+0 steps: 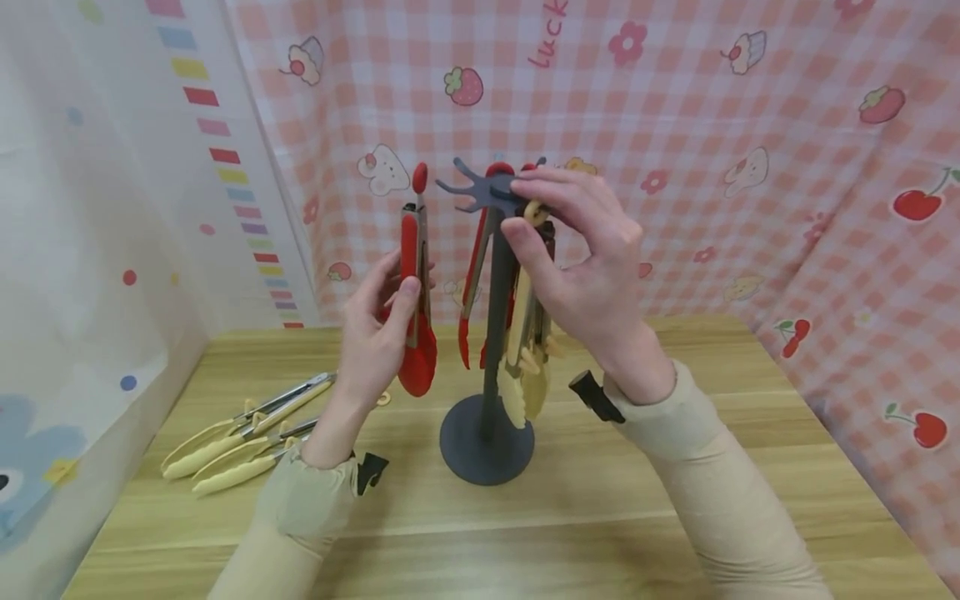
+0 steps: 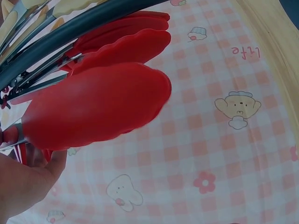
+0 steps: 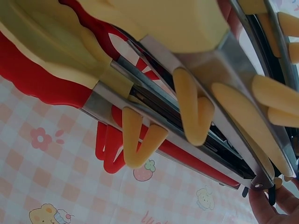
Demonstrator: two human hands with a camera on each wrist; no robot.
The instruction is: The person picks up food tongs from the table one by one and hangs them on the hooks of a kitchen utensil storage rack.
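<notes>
My left hand grips a pair of red tongs by the handles, heads down, just left of a dark grey hook stand. In the left wrist view the red head fills much of the picture, close to the dark pole. At the top of the stand, my right hand pinches the end loop of pale yellow tongs between thumb and fingers. More red tongs hang behind the pole. The right wrist view shows yellow tongs and red ones crowded together.
Pale yellow tongs lie on the wooden table at the left, partly behind my left forearm. The stand's round base rests mid-table. Pink checked cloth hangs behind, and a white patterned sheet at the left.
</notes>
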